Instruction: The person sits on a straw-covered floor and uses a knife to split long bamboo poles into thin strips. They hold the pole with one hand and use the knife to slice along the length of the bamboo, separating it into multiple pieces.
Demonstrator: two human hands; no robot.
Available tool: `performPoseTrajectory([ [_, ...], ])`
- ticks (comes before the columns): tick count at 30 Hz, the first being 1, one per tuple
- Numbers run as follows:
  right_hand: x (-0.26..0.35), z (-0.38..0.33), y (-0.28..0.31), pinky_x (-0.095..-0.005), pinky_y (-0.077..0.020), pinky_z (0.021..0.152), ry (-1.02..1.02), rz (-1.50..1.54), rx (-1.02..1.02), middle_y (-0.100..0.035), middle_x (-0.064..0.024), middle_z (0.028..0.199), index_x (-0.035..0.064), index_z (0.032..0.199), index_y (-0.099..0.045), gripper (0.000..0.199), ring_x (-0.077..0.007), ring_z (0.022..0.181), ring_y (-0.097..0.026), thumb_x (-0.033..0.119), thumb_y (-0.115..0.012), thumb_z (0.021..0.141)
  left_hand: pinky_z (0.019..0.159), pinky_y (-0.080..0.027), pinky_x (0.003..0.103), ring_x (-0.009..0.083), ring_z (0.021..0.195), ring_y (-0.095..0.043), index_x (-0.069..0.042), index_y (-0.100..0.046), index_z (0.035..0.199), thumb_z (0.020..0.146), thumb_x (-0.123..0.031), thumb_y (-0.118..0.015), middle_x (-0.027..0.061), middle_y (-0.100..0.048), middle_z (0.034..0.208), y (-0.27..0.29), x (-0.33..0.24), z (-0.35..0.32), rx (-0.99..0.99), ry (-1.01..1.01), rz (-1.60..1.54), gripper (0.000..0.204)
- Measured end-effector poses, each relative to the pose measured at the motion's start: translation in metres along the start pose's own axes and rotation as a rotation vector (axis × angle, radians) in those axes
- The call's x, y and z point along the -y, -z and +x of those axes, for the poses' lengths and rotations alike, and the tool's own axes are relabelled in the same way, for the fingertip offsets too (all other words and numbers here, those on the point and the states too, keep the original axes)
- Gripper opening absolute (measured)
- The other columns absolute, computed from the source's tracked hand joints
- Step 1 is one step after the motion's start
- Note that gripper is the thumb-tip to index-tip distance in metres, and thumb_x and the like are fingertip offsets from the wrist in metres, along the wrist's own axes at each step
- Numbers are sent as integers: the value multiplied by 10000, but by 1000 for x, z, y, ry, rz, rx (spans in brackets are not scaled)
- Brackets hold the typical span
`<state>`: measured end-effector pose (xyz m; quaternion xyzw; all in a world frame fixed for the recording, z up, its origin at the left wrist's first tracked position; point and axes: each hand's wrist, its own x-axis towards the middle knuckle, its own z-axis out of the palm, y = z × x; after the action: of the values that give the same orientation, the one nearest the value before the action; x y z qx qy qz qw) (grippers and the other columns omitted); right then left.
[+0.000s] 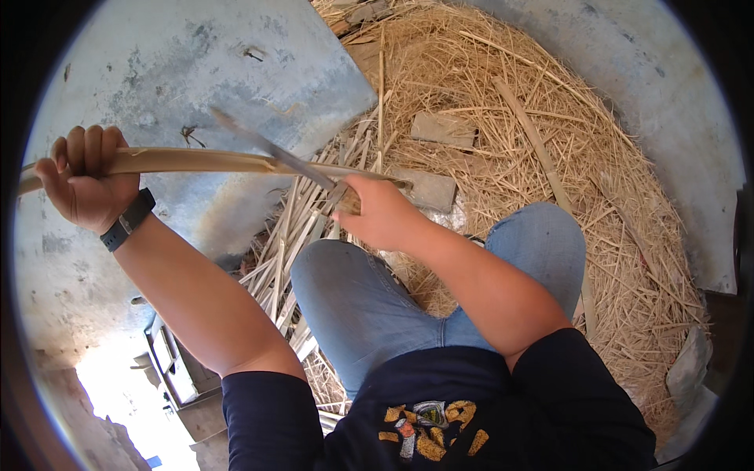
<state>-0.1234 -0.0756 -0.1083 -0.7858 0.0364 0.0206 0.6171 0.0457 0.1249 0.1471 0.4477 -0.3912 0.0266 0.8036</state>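
Note:
A long pale bamboo strip [200,161] stretches level from the far left across to my right hand. Toward its left end, my left hand [90,177] is closed around it, with a black watch [128,220] on the wrist. My right hand [381,210] grips a knife near the strip's right end. The long grey blade of the knife [271,149] slants up and to the left, crossing over the strip. My fingers cover most of the knife's handle, and I cannot tell whether they also touch the strip.
Split bamboo strips [294,235] lie in a pile left of my bent knees. Straw-like shavings [440,63] cover the floor, with flat stone blocks [428,191] and a bamboo pole [538,145] among them. A worn bluish wall [181,63] stands left, another curves along the right.

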Motion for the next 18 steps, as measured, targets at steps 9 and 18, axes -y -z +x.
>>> performPoseTrajectory([
  [9, -36, 14, -2, -364, -518, 706, -84, 91, -35, -663, -138, 890, 6, 1260, -594, 452, -210, 806, -640, 174, -703, 854, 525, -209, 270, 98, 519, -221, -174, -465, 686, 753, -290, -835, -51, -302, 572, -6, 10, -2, -66, -24, 56, 393],
  [18, -89, 27, 0, -378, -546, 720, -313, 25, -64, -666, -149, 914, -23, 1195, -592, 374, -246, 788, -664, 93, -651, 845, 521, -227, 272, 108, 501, -230, -158, -435, 675, 767, -237, -785, -37, -290, 567, -12, 21, 8, -186, -94, 163, 370],
])
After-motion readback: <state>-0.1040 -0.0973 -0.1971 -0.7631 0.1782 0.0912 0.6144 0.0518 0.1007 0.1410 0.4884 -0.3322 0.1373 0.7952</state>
